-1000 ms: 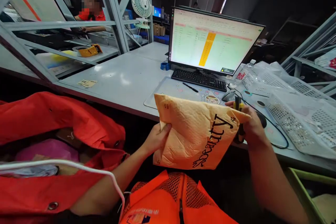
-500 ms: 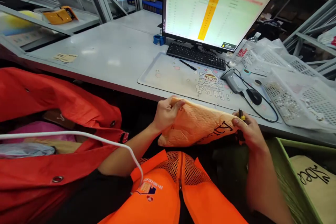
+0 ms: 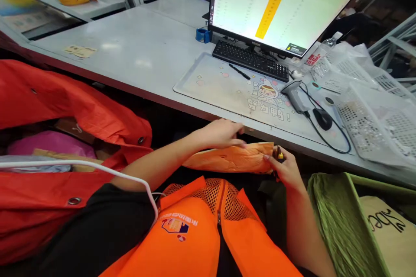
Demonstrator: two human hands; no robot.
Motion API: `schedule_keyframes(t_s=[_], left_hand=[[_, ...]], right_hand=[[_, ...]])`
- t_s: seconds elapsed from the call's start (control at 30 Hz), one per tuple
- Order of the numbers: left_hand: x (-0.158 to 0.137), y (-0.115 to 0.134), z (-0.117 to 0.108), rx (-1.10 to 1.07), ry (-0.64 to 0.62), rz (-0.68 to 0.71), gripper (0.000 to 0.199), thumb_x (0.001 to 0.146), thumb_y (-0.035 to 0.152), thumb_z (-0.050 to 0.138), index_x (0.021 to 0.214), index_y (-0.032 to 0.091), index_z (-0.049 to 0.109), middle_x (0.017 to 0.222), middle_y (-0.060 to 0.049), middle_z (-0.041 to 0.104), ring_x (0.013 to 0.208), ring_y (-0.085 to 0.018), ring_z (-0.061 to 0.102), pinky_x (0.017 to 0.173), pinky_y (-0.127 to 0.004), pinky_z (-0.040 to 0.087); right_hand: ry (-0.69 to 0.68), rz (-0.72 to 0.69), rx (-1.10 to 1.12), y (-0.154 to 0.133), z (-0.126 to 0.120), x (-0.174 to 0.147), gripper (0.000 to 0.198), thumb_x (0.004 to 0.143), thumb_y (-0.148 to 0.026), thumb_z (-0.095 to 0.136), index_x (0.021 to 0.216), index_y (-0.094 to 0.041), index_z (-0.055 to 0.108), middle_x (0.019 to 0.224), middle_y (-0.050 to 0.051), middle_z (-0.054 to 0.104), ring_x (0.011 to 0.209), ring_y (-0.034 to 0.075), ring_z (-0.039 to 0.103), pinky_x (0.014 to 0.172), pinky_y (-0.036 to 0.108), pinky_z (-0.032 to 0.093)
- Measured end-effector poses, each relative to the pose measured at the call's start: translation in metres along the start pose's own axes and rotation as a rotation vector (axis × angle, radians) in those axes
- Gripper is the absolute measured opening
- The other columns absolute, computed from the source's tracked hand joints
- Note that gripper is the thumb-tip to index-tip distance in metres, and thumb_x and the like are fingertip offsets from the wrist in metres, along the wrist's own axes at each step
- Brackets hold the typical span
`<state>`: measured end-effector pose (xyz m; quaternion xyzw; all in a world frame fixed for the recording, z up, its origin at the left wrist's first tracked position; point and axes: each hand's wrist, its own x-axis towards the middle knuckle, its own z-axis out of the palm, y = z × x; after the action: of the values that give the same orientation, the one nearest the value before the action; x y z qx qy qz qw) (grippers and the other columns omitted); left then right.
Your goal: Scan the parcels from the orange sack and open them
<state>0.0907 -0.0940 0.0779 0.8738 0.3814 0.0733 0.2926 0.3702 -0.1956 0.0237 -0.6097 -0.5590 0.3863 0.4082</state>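
Note:
An orange padded mailer (image 3: 232,159) lies nearly flat above my lap, just below the desk's front edge. My left hand (image 3: 221,133) rests on top of its upper edge with fingers stretched forward. At the mailer's right corner, my right hand (image 3: 283,168) pinches it while also gripping a small black and yellow tool (image 3: 278,154). I wear an orange mesh vest (image 3: 208,229).
A grey desk (image 3: 136,58) carries a monitor (image 3: 286,4), keyboard (image 3: 251,60), pen (image 3: 238,71), handheld scanner (image 3: 294,95), mouse (image 3: 321,117) and white perforated trays (image 3: 373,117). A big red sack (image 3: 65,108) of parcels stands left. A green bin (image 3: 338,220) at right holds another mailer (image 3: 390,229).
The mailer was held upright facing me and has been lowered and tipped flat. My left hand moved from its left edge to its top. The view tilted down.

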Motion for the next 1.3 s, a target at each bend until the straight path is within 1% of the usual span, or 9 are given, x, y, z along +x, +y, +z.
schedule_keyframes(t_s=[0.17, 0.33, 0.47, 0.63, 0.73, 0.83, 0.93, 1.17, 1.3], left_hand=[[-0.057, -0.082, 0.031, -0.02, -0.096, -0.098, 0.035, 0.1, 0.047, 0.066, 0.128, 0.027, 0.073, 0.127, -0.006, 0.078, 0.116, -0.029, 0.074, 0.098, -0.038, 0.053], [-0.047, -0.091, 0.075, -0.387, 0.368, 0.091, 0.048, 0.094, 0.056, 0.072, 0.124, 0.019, 0.069, 0.141, -0.014, 0.07, 0.135, -0.031, 0.065, 0.119, -0.044, 0.047], [-0.029, -0.067, 0.087, -0.586, 0.681, 0.093, 0.03, 0.099, 0.049, 0.066, 0.092, 0.02, 0.06, 0.1, -0.009, 0.078, 0.097, -0.024, 0.077, 0.086, -0.034, 0.061], [-0.055, -0.027, 0.053, -0.356, 0.991, 0.157, 0.015, 0.101, 0.03, 0.068, 0.096, 0.021, 0.057, 0.071, 0.007, 0.058, 0.043, -0.005, 0.042, 0.043, -0.017, 0.03], [-0.068, -0.005, 0.039, -0.224, 0.947, 0.2, 0.007, 0.103, 0.021, 0.065, 0.106, 0.021, 0.059, 0.067, 0.01, 0.057, 0.041, -0.004, 0.042, 0.043, -0.016, 0.03], [-0.07, 0.007, 0.042, -0.102, 0.922, 0.208, 0.013, 0.106, 0.019, 0.062, 0.119, 0.018, 0.063, 0.079, 0.004, 0.071, 0.059, -0.008, 0.065, 0.057, -0.016, 0.046], [-0.071, 0.01, 0.049, -0.031, 0.917, 0.248, 0.01, 0.107, 0.016, 0.06, 0.114, 0.017, 0.067, 0.095, -0.001, 0.078, 0.077, -0.011, 0.074, 0.07, -0.017, 0.053], [-0.087, 0.006, 0.051, 0.011, 0.854, 0.456, 0.02, 0.103, 0.006, 0.052, 0.115, 0.017, 0.065, 0.086, -0.003, 0.073, 0.071, -0.012, 0.067, 0.067, -0.021, 0.052], [-0.102, -0.002, 0.044, 0.052, 0.869, 0.492, 0.023, 0.101, 0.004, 0.053, 0.114, 0.017, 0.066, 0.079, -0.001, 0.069, 0.064, -0.011, 0.062, 0.061, -0.021, 0.048]], right_hand=[[0.416, 0.211, 0.269, 0.057, -0.039, -0.012, 0.055, 0.055, -0.05, 0.1, 0.079, -0.02, 0.061, 0.051, -0.008, 0.052, 0.043, 0.009, 0.043, 0.041, 0.022, 0.036], [0.429, 0.269, 0.471, 0.066, -0.042, -0.007, 0.058, 0.051, -0.048, 0.1, 0.07, -0.022, 0.052, 0.044, -0.01, 0.044, 0.037, 0.007, 0.038, 0.038, 0.02, 0.035], [0.418, 0.2, 0.389, 0.06, -0.045, -0.008, 0.057, 0.058, -0.055, 0.099, 0.078, -0.021, 0.057, 0.049, -0.01, 0.046, 0.041, 0.008, 0.041, 0.041, 0.021, 0.037], [0.684, -0.003, -0.073, 0.025, -0.078, -0.034, 0.053, 0.093, -0.073, 0.069, 0.102, -0.021, 0.062, 0.075, -0.003, 0.061, 0.049, 0.01, 0.045, 0.045, 0.024, 0.035], [0.439, -0.11, -0.273, -0.016, -0.067, -0.048, 0.046, 0.102, -0.068, 0.058, 0.098, -0.022, 0.062, 0.074, -0.003, 0.056, 0.056, 0.012, 0.046, 0.051, 0.026, 0.036], [-0.066, -0.204, -0.506, -0.055, -0.022, -0.043, 0.039, 0.105, -0.057, 0.059, 0.09, -0.022, 0.059, 0.076, 0.0, 0.06, 0.064, 0.015, 0.052, 0.06, 0.027, 0.039], [-0.341, -0.252, -0.734, -0.077, 0.023, -0.024, 0.031, 0.106, -0.046, 0.057, 0.087, -0.022, 0.057, 0.079, 0.003, 0.067, 0.07, 0.018, 0.059, 0.065, 0.03, 0.037], [-0.463, -0.255, -1.042, -0.102, 0.062, 0.001, 0.033, 0.108, -0.044, 0.051, 0.1, -0.018, 0.07, 0.092, 0.011, 0.077, 0.08, 0.026, 0.07, 0.069, 0.034, 0.039], [-0.325, 0.033, -1.161, -0.081, 0.014, 0.034, 0.034, 0.105, -0.045, 0.054, 0.106, -0.018, 0.075, 0.104, 0.015, 0.079, 0.088, 0.029, 0.073, 0.07, 0.033, 0.043]])
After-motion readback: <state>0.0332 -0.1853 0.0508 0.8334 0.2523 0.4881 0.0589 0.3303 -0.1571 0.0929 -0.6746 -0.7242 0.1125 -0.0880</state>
